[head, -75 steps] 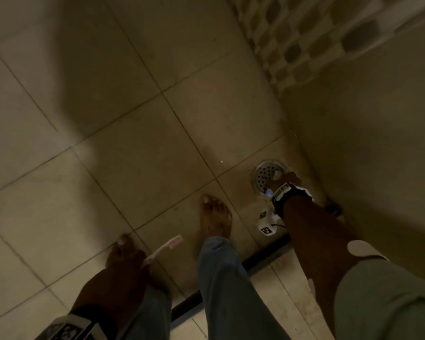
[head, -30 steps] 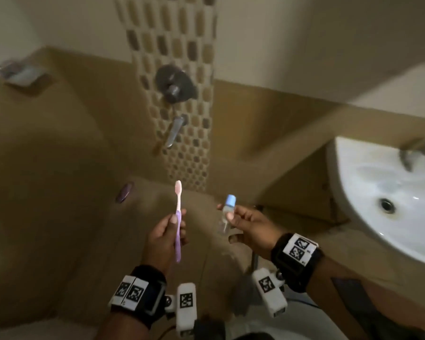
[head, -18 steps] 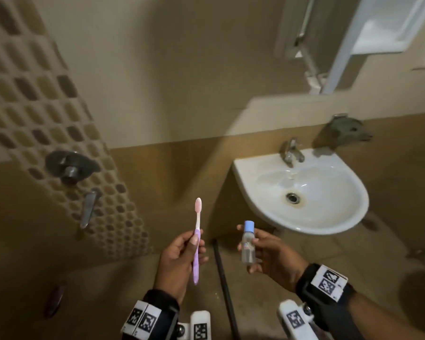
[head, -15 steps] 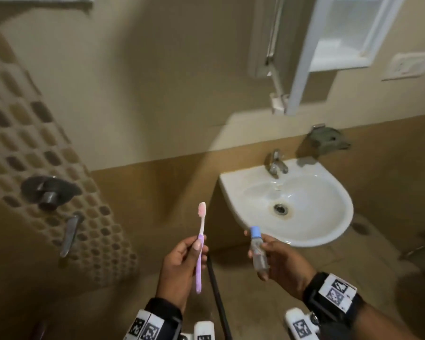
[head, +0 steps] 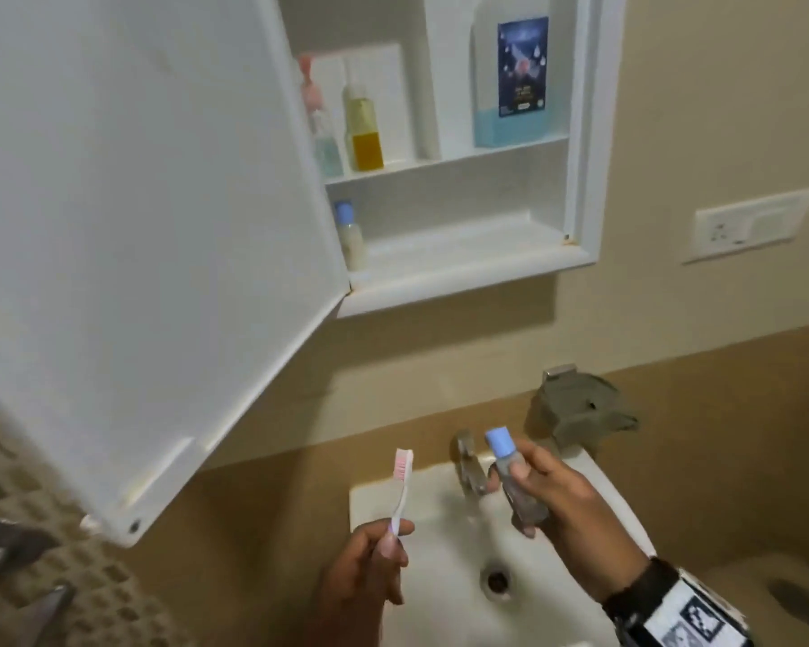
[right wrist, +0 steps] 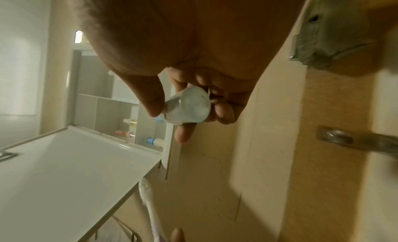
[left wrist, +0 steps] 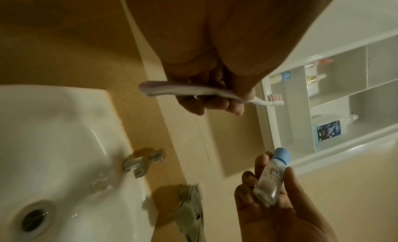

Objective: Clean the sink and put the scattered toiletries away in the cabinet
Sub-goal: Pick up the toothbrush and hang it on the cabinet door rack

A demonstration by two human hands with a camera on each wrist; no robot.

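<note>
The left hand (head: 365,567) grips a slim plastic toothbrush (head: 75,483) upright; beside it, the right hand (head: 566,502) pinches a small clear blue-capped bottle (head: 510,478).

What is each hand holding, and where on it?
Left hand grips the toothbrush by its handle, bristles up. Right hand pinches the small bottle around its clear body, below the blue cap.

A home bathroom, as I see it.
I'm looking at a white wall-hung sink (head: 440,506) with a tap (head: 470,466), an open wall cabinet (head: 584,133) holding toiletry bottles (head: 365,128), tiled walls and a wall socket (head: 748,225).
</note>
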